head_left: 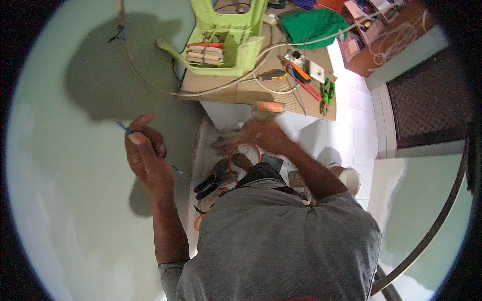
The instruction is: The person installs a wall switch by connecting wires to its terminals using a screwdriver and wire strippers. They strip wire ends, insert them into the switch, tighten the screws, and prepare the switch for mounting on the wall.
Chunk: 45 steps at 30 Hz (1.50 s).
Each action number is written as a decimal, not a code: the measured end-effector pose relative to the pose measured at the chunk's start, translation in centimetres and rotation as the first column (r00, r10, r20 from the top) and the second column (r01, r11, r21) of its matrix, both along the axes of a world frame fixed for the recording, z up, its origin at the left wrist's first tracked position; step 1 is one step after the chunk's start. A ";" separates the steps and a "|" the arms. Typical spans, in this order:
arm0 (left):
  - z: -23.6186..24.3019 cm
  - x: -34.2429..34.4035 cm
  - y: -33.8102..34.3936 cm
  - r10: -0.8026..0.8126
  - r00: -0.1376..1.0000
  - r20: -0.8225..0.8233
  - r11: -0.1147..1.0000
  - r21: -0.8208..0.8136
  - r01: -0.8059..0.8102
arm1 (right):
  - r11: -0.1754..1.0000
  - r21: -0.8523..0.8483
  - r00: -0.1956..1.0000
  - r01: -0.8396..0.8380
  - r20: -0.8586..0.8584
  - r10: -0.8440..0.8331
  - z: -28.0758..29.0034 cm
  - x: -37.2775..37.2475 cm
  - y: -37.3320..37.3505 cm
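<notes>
Beside the green wall, my left hand [148, 155] is closed on a thin blue wire [122, 126]. One end of the wire sticks out past the thumb, and the rest trails down toward the floor. Smeared by motion, my right hand [266, 135] is in front of the cardboard-topped surface. Right above its fingers is a blurred orange-and-clear cylindrical thing [270, 107]; whether the hand grips it I cannot tell. Below that hand an orange cable loop [244, 144] hangs near my legs.
Cardboard [216, 90] bears a lime-green toolbox [241, 62], a yellow-grey screwdriver [272, 75], green-handled pliers [327, 93], a white socket [316, 71] and a green cloth [314, 26]. A pale cable [170, 93] crosses it from the wall. Dark-palmed gloves [211, 179] lie low down.
</notes>
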State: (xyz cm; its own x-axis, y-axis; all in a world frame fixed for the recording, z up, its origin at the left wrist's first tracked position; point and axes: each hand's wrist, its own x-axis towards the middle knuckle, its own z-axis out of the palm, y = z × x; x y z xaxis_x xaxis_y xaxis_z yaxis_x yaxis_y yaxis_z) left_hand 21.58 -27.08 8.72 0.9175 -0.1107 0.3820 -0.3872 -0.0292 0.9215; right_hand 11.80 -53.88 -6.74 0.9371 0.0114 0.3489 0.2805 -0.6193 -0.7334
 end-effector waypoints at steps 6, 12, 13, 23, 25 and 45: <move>1.2 -0.4 -0.5 -0.245 0.954 -0.173 0.963 0.074 0.260 | 0.399 -0.779 0.737 0.485 0.118 -0.666 3.1 2.8 -21.2; 1.7 -0.5 -1.2 -0.339 0.903 -0.264 0.933 0.026 0.358 | 0.607 -0.786 0.700 0.121 -0.366 -0.613 0.6 7.5 -24.7; 0.9 -0.3 -1.4 -0.357 0.904 -0.237 0.927 0.028 0.373 | 0.609 -0.773 0.711 0.178 -0.327 -0.622 -0.5 7.7 -25.7; -1.4 -1.0 -0.4 -0.299 0.930 -0.216 0.924 0.178 0.338 | 0.660 -0.741 0.742 0.120 -0.375 -0.556 3.8 9.5 -22.4; -1.0 -1.2 -0.6 -0.310 0.913 -0.266 0.909 0.200 0.367 | 0.606 -0.786 0.747 0.119 -0.332 -0.577 1.4 8.8 -25.2; -2.5 -2.2 3.2 -0.135 0.975 -0.178 0.982 0.109 0.155 | 0.721 0.316 0.776 0.617 -0.088 -0.625 8.5 -1.5 -21.5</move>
State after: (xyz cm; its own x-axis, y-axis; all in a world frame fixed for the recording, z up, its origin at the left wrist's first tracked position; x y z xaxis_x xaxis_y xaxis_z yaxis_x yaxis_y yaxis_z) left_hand 19.39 -23.83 6.25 0.9383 -0.2831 0.1986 -0.2347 -0.0994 0.9670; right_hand 10.32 -75.39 1.71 0.6868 -0.6822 0.2511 -0.0656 -0.4022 -0.9132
